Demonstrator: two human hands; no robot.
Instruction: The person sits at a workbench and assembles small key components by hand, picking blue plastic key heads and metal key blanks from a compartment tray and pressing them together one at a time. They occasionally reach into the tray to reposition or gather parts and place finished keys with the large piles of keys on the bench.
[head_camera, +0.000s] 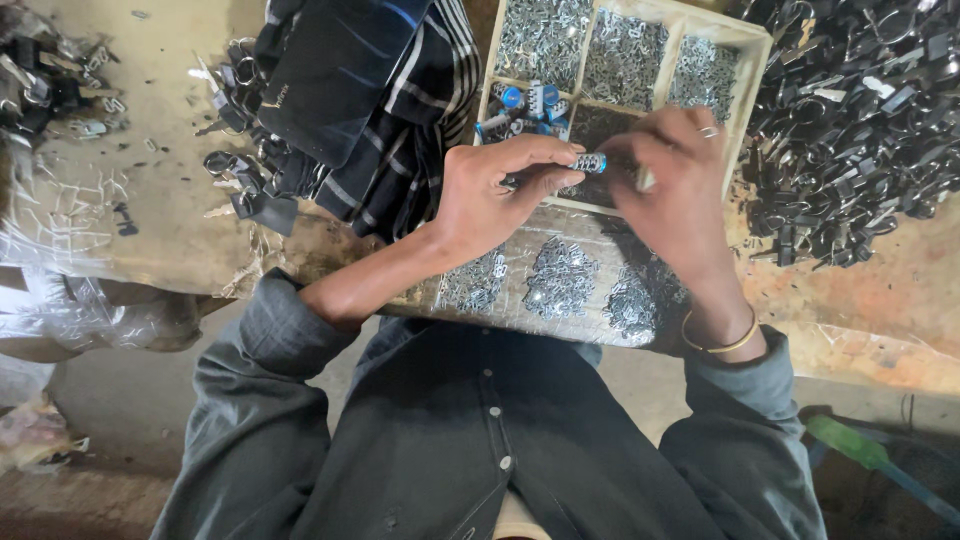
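Small blue-and-silver cylinder (588, 162) lying crosswise, long axis left to right, pinched at its left end by left hand (497, 185) fingertips, right end meeting right hand (668, 180) fingers curled around it, both wrists bent inward, above divided tray (745, 75)

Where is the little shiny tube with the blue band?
In the head view, the little tube sits near the top middle, pinched between the left hand and right hand, just over the near edge of the divided tray.
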